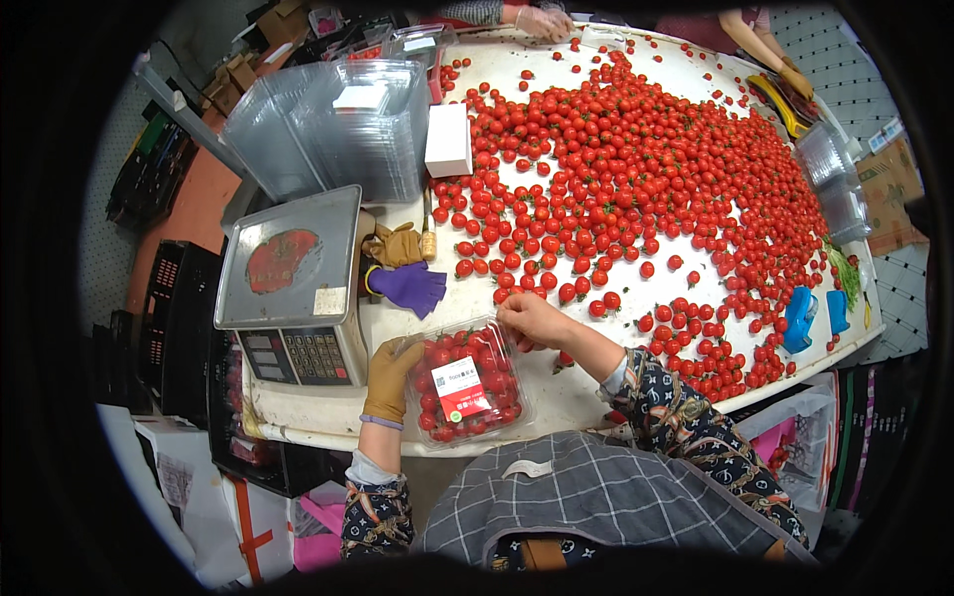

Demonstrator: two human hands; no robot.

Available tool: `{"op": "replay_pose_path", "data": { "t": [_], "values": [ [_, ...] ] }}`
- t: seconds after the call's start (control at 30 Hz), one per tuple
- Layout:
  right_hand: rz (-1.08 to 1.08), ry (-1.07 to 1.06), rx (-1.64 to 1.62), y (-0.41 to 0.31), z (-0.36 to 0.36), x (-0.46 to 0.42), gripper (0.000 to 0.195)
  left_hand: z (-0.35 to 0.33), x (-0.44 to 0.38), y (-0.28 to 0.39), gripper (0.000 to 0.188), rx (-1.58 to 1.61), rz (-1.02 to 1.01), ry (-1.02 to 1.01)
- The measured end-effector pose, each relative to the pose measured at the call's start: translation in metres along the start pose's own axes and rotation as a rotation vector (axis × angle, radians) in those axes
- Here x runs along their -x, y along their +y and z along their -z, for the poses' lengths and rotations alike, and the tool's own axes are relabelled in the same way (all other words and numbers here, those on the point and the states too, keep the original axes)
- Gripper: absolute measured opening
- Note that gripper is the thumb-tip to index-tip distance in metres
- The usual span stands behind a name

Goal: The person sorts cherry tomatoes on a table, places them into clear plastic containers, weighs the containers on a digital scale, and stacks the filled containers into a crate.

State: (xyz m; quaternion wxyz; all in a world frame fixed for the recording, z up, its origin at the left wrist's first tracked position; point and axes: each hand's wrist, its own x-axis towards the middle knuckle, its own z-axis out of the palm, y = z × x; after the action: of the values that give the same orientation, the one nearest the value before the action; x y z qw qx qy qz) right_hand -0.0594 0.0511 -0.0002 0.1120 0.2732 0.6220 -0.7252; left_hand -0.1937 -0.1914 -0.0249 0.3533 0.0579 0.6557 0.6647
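Note:
A clear plastic clamshell box of cherry tomatoes (492,372), with a printed label on its lid, lies at the table's near edge. My left hand (393,380), in a tan glove, grips the box's left side. My bare right hand (533,320) touches the far right corner of the box with its fingertips; whether it pinches the rim is hard to tell. Beyond it, a large heap of loose cherry tomatoes (618,164) covers much of the white tabletop (417,223). A purple glove (410,288) and a tan glove (395,244) lie beyond the box, to the left.
A weighing scale (291,261) stands at left, before stacked clear plastic containers (365,127) and a white box (449,140). Blue tape dispensers (799,320) lie at right. Two other people are across the table, one with gloved hands (544,22). A crate (801,425) stands below the right edge.

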Motion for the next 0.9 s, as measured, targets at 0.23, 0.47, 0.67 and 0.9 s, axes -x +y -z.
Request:
{"op": "replay_pose_path", "data": {
  "t": [0.23, 0.47, 0.67, 0.9],
  "values": [
    [-0.002, 0.005, -0.020, 0.031, -0.011, 0.034, 0.022, -0.002, -0.032, 0.032, 0.036, -0.335, -0.037, -0.220],
    [0.167, 0.274, 0.280, 0.064, -0.007, 0.054, 0.034, -0.036, -0.045, 0.042, 0.061, -0.650, -0.230, -0.235],
    [0.168, 0.656, 0.299, 0.087, -0.015, 0.120, 0.025, -0.058, -0.016, 0.062, 0.062, -0.895, -0.638, -0.253],
    [0.233, 0.925, 0.215, 0.110, 0.005, 0.181, 0.045, -0.092, 0.021, 0.064, 0.056, -0.785, -0.791, -0.447]
  ]
}}
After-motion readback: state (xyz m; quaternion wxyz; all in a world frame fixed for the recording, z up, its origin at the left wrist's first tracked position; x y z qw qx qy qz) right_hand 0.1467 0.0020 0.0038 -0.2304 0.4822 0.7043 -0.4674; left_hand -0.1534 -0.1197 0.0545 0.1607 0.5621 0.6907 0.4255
